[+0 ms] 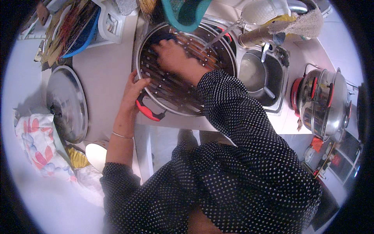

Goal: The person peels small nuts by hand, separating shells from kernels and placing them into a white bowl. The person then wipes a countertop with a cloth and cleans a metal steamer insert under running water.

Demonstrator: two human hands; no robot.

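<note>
A large round metal pot (168,110) with red-and-black handles sits over the left part of the sink. Inside it lies a dark slatted rack or perforated tray (175,87); reflections and water make it hard to tell which. My left hand (135,87) grips the pot's near left rim, thumb over the edge, just above the red handle (149,111). Inside the pot, my right hand (172,55) is bent down at the upper left, on something dark; its fingertips are hidden, so what it holds does not show. A stream of water (217,38) falls into the pot from the upper right.
Right of the pot is a sink basin (270,84) with a bowl in it. A stacked metal steamer (324,102) stands farther right. A round metal lid (68,103) leans at the left. A green plastic basket (187,17) overhangs the pot's far rim. Beside the lid lies a floral cloth (38,143).
</note>
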